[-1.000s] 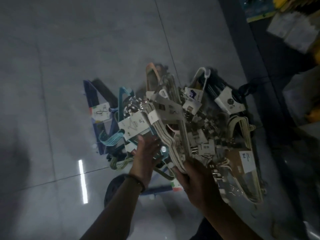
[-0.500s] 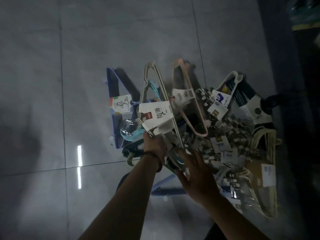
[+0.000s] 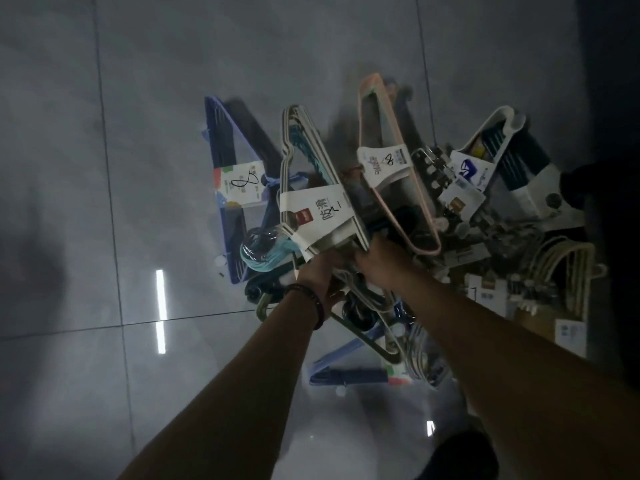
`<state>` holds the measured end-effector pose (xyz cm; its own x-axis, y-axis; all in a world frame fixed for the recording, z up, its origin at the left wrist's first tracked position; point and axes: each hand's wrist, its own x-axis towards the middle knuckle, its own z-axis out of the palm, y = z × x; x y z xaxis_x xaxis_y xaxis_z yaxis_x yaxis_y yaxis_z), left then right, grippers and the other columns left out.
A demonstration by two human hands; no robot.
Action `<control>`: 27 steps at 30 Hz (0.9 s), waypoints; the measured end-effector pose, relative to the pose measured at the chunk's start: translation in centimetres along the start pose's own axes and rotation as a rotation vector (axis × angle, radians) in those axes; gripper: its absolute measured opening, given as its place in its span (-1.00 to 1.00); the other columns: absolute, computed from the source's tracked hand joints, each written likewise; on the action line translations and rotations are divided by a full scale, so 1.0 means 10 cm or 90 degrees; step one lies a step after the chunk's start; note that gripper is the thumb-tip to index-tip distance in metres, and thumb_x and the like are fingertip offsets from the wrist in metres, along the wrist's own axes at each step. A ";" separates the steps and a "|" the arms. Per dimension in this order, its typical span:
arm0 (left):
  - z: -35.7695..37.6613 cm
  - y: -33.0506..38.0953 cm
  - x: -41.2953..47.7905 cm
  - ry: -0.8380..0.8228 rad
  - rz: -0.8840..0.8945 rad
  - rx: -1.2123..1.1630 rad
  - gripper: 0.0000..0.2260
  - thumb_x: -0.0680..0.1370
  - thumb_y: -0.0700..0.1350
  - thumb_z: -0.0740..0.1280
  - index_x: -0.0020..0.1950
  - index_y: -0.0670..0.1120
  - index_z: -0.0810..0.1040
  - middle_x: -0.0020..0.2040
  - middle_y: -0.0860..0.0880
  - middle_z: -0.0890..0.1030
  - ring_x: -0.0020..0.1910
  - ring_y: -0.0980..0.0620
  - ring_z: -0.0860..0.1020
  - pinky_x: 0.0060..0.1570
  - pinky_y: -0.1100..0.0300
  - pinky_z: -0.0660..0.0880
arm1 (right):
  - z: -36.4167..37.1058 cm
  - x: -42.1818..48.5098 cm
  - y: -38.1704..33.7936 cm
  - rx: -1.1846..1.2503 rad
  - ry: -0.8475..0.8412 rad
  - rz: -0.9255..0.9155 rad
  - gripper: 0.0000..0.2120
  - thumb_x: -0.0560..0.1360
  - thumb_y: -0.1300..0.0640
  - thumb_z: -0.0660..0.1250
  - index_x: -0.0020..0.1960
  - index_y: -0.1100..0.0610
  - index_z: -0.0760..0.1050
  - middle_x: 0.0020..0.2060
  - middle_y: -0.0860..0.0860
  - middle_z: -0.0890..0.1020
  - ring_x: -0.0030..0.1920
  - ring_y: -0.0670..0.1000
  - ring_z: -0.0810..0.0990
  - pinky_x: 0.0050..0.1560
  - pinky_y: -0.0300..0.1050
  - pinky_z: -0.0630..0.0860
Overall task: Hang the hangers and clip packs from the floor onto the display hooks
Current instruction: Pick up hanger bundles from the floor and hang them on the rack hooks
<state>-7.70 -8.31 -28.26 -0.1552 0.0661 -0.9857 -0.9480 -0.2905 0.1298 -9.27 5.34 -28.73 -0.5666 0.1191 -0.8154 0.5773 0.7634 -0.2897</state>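
Both your hands meet at frame centre on the beige hanger bundle (image 3: 313, 199), the one with the white paper sleeve printed in Chinese characters. Left hand (image 3: 320, 273), beaded bracelet at the wrist, has fingers curled closed around the bundle's lower end, just under the sleeve. Right hand (image 3: 379, 261) sits touching it on the right, fingers wrapped in at the same end; whether they clamp the bundle or a neighbouring hanger, can't tell.

Gripping at that end looks like a way to keep the banded stack together and lift it clear in one piece; hook ends seem to be down by your palms, though they're hidden.

The bundle tilts up toward upper centre, over the floor pile. Left of it: blue hanger pack (image 3: 230, 188) with a labelled card, flat on the grey tile floor (image 3: 138, 98). Right: pink hanger pack (image 3: 391, 161), then a white-and-dark-green hanger pack (image 3: 502, 150). Lower right: clip packs (image 3: 485, 233), cream hangers (image 3: 568, 271). A teal coil (image 3: 263, 252) sits just beside your left hand.

Likely snags: tangled hangers under your wrists. No display hooks visible.
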 end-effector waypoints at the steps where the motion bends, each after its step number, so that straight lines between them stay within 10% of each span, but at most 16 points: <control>1: 0.01 -0.02 0.00 0.018 0.007 -0.008 -0.66 0.37 -0.11 0.47 0.13 -0.12 0.64 0.21 -0.23 0.70 0.19 -0.23 0.66 0.30 -0.21 0.56 | 0.02 0.01 -0.01 -0.026 0.018 -0.006 -0.68 0.69 -0.02 0.25 0.30 0.18 0.43 0.02 0.12 0.61 -0.05 0.13 0.62 -0.02 0.05 0.58; 6: 0.01 -0.14 -0.11 0.025 0.091 -0.155 -0.62 0.46 -0.09 0.41 0.26 -0.13 0.58 0.14 -0.14 0.69 0.06 -0.14 0.64 0.00 -0.01 0.61 | 0.14 -0.28 -0.13 0.007 0.110 -0.032 -0.82 0.72 -0.01 0.21 0.12 0.11 0.38 -0.07 0.07 0.55 -0.18 0.01 0.55 -0.29 -0.12 0.38; 11: -0.04 -0.19 -0.61 0.121 0.233 -0.137 -0.52 0.45 -0.31 0.35 0.36 -0.27 0.38 -0.09 -0.18 0.54 -0.29 -0.04 0.51 -0.44 0.18 0.48 | 0.29 -0.90 -0.21 0.165 0.143 0.006 -0.75 0.72 -0.01 0.20 0.18 0.16 0.49 -0.14 0.01 0.59 -0.13 0.07 0.63 -0.15 0.00 0.57; 15: 0.03 -0.09 -1.33 0.126 0.378 0.005 -0.62 0.45 -0.43 0.34 0.22 -0.20 0.44 -0.02 -0.18 0.64 -0.24 -0.08 0.60 -0.39 0.17 0.56 | -0.03 -1.60 -0.26 0.325 0.045 -0.004 -0.77 0.68 -0.04 0.28 0.16 0.10 0.57 -0.09 0.03 0.67 0.03 0.16 0.66 -0.05 -0.07 0.50; 19: 0.12 0.12 -2.24 0.046 0.473 0.276 -0.51 0.35 -0.14 0.50 0.24 0.02 0.46 0.08 0.02 0.71 0.07 -0.11 0.70 -0.11 0.04 0.67 | -0.89 -2.35 -0.24 0.653 0.039 -0.050 -0.60 0.39 -0.03 0.55 0.19 -0.01 0.58 0.02 0.00 0.72 0.04 0.05 0.70 -0.08 -0.13 0.59; 23: 0.34 0.61 -3.40 -0.139 0.490 0.480 -0.25 0.30 0.20 0.58 0.41 0.05 0.41 0.27 -0.01 0.65 0.24 -0.05 0.63 0.27 -0.15 0.58 | -2.23 -3.33 -0.22 0.369 0.427 -0.218 -0.25 0.26 0.00 0.66 0.37 -0.04 0.41 0.32 0.00 0.40 0.24 0.02 0.50 0.08 -0.16 0.58; 27: 0.95 0.94 -4.86 -0.070 0.609 0.897 -0.37 0.28 0.36 0.45 0.20 0.15 0.28 0.04 0.10 0.66 -0.03 0.05 0.68 0.01 -0.06 0.67 | -3.59 -4.36 -0.27 -0.044 0.334 -0.253 0.04 0.12 -0.45 0.57 0.51 -0.18 0.34 0.50 -0.10 0.32 0.56 0.02 0.20 0.50 0.11 0.28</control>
<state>-11.74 -5.20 21.90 -0.7327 0.4605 -0.5011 0.0036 0.7389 0.6738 -7.24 20.88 25.62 -0.9499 0.1005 -0.2960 0.2366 0.8500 -0.4707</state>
